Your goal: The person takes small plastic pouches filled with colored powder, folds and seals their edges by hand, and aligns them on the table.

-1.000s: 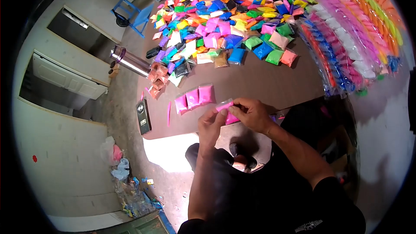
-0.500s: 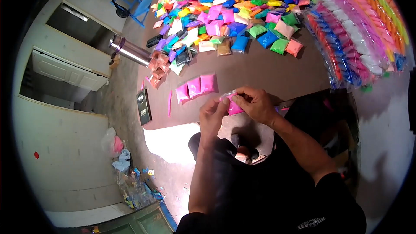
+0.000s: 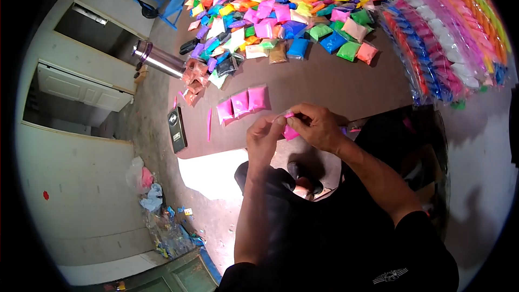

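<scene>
A small pink packet (image 3: 291,132) is pinched at its upper edge between my two hands, at the near edge of the brown table (image 3: 324,86). My left hand (image 3: 263,136) grips it from the left with thumb and fingers. From the right, my right hand (image 3: 318,128) holds the same packet, its thumb close to the left thumb. Beyond my left hand, a joined strip of pink packets (image 3: 241,104) lies flat on the table. A thin pink stick (image 3: 209,124) lies to the left of that strip.
A black phone (image 3: 176,130) lies at the table's left edge, below a metal flask (image 3: 159,59) and brownish packets (image 3: 194,78). Many coloured packets (image 3: 265,27) cover the far side. Long bagged strips (image 3: 443,38) lie at the right. A blue chair (image 3: 162,5) stands beyond.
Both hands stay together on the pink packet; its clear top edge, visible earlier, is now mostly covered by the fingers. The view has shifted slightly.
</scene>
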Demonstrator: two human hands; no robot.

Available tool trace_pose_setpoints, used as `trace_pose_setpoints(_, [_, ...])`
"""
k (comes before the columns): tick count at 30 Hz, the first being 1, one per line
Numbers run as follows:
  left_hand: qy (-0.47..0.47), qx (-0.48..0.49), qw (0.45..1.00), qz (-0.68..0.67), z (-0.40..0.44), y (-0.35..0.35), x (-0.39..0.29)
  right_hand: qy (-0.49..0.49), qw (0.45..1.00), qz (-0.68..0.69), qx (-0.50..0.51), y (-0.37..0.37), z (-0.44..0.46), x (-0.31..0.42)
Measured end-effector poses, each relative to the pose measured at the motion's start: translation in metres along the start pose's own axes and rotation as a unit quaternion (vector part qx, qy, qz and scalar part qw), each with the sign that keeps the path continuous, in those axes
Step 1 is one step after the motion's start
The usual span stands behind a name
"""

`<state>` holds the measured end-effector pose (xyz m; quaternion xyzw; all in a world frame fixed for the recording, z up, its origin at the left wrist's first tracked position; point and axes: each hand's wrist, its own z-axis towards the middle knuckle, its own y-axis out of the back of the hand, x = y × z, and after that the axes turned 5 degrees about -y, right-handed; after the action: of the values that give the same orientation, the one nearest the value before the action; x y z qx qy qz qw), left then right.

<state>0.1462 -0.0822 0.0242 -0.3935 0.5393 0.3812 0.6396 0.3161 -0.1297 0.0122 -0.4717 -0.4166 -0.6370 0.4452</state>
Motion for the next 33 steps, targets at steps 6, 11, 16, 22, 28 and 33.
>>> trace_pose_setpoints(6, [0.004,0.002,1.0,-0.002,-0.001,-0.001,-0.003,-0.007,1.0,-0.001,0.004,0.001,0.0,0.004])
trace_pose_setpoints(11, [0.029,-0.012,0.999,0.03,0.0,-0.014,-0.017,-0.02,0.997,0.07,-0.017,-0.002,0.002,0.001])
trace_pose_setpoints(16, [0.009,0.017,0.999,0.043,0.001,-0.003,-0.006,0.022,0.999,-0.001,-0.027,0.0,0.003,0.005])
trace_pose_setpoints(22, [0.008,0.009,0.999,0.045,-0.001,-0.006,-0.009,-0.016,0.998,0.052,-0.005,-0.004,0.002,-0.002])
trace_pose_setpoints(28, [0.017,0.019,0.998,0.053,-0.001,-0.009,-0.01,-0.012,0.998,0.057,-0.023,-0.002,0.003,-0.003])
trace_pose_setpoints(33, [0.018,0.032,0.999,0.022,0.0,0.001,-0.004,-0.03,0.999,0.044,-0.006,0.0,0.003,0.002])
